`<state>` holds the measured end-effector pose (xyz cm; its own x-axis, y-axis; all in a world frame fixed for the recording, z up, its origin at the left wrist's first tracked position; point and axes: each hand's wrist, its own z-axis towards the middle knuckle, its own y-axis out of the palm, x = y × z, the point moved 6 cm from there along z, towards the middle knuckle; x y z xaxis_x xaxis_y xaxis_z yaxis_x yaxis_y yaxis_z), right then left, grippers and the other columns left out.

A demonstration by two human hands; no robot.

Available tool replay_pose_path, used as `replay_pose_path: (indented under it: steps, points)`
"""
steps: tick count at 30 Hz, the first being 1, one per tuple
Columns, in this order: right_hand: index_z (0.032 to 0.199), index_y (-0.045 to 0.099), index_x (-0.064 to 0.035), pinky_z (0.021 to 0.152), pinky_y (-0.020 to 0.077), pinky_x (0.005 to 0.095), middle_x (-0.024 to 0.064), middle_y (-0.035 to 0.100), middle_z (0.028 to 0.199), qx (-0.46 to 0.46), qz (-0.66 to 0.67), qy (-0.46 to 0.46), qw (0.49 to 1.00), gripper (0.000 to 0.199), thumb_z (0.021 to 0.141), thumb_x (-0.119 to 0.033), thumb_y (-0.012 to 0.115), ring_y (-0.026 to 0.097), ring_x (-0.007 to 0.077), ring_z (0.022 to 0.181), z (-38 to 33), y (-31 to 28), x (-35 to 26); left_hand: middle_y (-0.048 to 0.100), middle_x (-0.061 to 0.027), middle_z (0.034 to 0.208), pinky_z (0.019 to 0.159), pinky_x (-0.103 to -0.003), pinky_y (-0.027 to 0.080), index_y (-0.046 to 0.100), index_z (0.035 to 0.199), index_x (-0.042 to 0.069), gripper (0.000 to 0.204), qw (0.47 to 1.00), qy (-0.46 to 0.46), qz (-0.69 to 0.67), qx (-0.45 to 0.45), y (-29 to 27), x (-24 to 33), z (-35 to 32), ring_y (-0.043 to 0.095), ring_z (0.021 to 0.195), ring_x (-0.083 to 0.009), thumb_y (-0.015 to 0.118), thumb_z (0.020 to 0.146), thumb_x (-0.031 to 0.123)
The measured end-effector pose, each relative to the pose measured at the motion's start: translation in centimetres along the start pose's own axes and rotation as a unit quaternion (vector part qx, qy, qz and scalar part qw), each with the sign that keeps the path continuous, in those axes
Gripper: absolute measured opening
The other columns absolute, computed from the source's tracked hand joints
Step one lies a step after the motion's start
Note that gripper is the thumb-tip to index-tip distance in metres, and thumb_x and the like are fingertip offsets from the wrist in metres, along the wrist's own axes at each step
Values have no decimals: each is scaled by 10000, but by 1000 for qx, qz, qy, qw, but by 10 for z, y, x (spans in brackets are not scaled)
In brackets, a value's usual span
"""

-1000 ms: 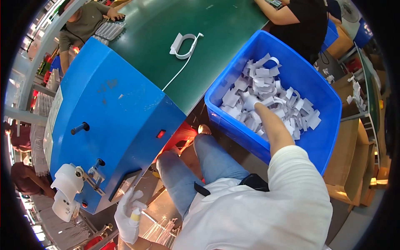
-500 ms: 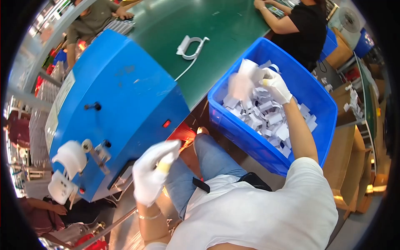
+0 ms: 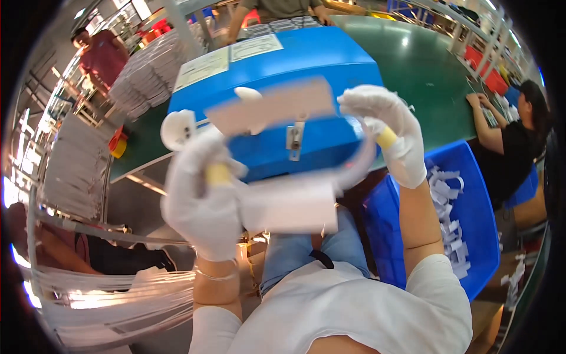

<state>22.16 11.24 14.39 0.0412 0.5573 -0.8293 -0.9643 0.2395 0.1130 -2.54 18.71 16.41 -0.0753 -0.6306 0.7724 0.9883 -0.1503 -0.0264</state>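
Note:
A white loop-shaped strip with broad flat panels (image 3: 289,203) is stretched between my hands in front of the blue machine, smeared by motion. My left hand (image 3: 203,194), in a white glove with a yellow band on one finger, is closed on its left side. My right hand (image 3: 392,133), gloved the same way, has its fingers bent round the curved right end of the strip; its exact grip is blurred. The blue machine (image 3: 330,65) stands just beyond, with a small metal fixture (image 3: 295,141) on its near face and a white rounded part (image 3: 178,130) at its left.
At my right a blue bin (image 3: 486,236) holds many white strip pieces. The green table (image 3: 430,76) runs behind the machine. Stacks of white parts (image 3: 147,76) stand at the far left. A person in black (image 3: 513,147) sits at the right; others are farther back.
My view has swung left toward the machine. My right hand has left the blue bin with a white piece and come up beside my left hand, which now closes on the piece too.

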Motion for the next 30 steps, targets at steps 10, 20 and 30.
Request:
replay_pose_path:
  steps: [10, 20, 30]
  points:
    - [1175, 534, 26, 928, 426, 289, 83, 605, 1085, -39, -175, -14, 984, 346, 905, -181, 596, 556, 139, 1020, 55, 89, 7, 662, -93, 964, 738, -236, 492, 661, 1053, -21, 366, 980, 43, 188, 58, -49, -17, 63, 602, 827, -101, 515, 737, -136]
    - [1187, 535, 24, 941, 397, 270, 71, 591, 1095, -94, -165, 2, 982, 371, 901, -200, 608, 533, 134, 1024, 75, 92, 17, 587, -20, 732, 393, -177, 377, 583, 1005, 35, 309, 988, -139, 40, 51, -55, -92, 2, 494, 494, -38, 526, 947, 333]
    - [1042, 592, 11, 873, 420, 263, 85, 615, 987, -82, -318, -81, 941, 215, 870, -117, 603, 571, 158, 955, 91, 131, 3, 656, -120, 906, 611, -290, 556, 603, 1033, -37, 239, 928, -280, -219, -107, -26, -106, -13, 659, 716, -185, 559, 920, 170]
